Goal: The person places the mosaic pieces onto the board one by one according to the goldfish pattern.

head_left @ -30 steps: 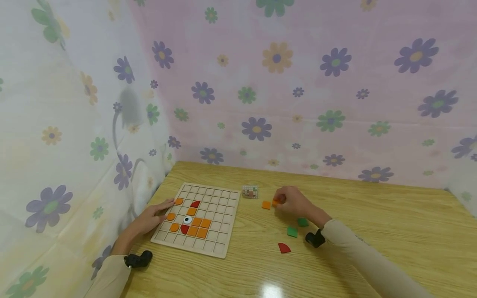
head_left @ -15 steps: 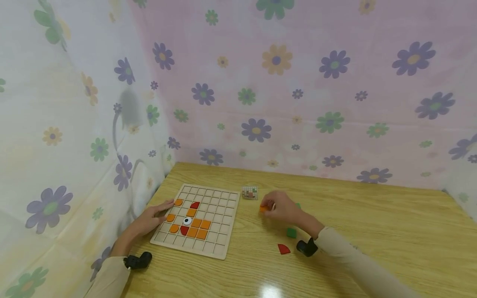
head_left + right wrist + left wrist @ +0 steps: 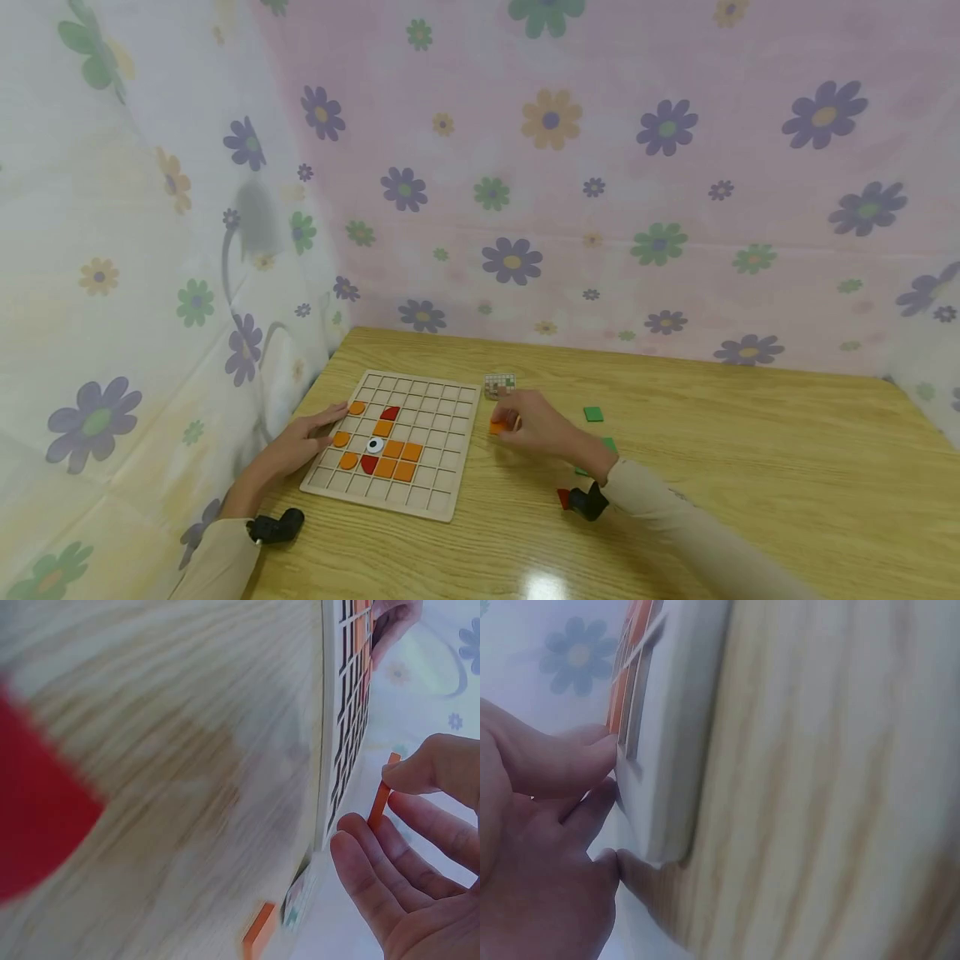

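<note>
My right hand (image 3: 536, 423) pinches an orange square tile (image 3: 382, 793) between thumb and fingertips, just right of the board. In the head view that tile shows only partly at the fingertips. My left hand (image 3: 296, 447) rests at the left edge of a wooden grid board (image 3: 450, 454), its thumb and fingers touching the rim. On the board lie several orange squares (image 3: 393, 450), orange discs (image 3: 348, 461), red quarter-circles (image 3: 390, 413) and a white disc with an eye (image 3: 375, 445). A second orange tile (image 3: 259, 930) lies on the table in the right wrist view; the hand hides it in the head view.
A small pattern card (image 3: 500, 384) lies behind the right hand. Green square tiles (image 3: 593, 414) sit to the right, some partly hidden by the forearm. A red quarter-circle (image 3: 564, 498) peeks out beside the black wrist camera (image 3: 588, 502). Flowered cloth walls border the table.
The right hand has taken up an orange tile and carried it left toward the board, uncovering a green tile. The left hand stays at the board's edge.
</note>
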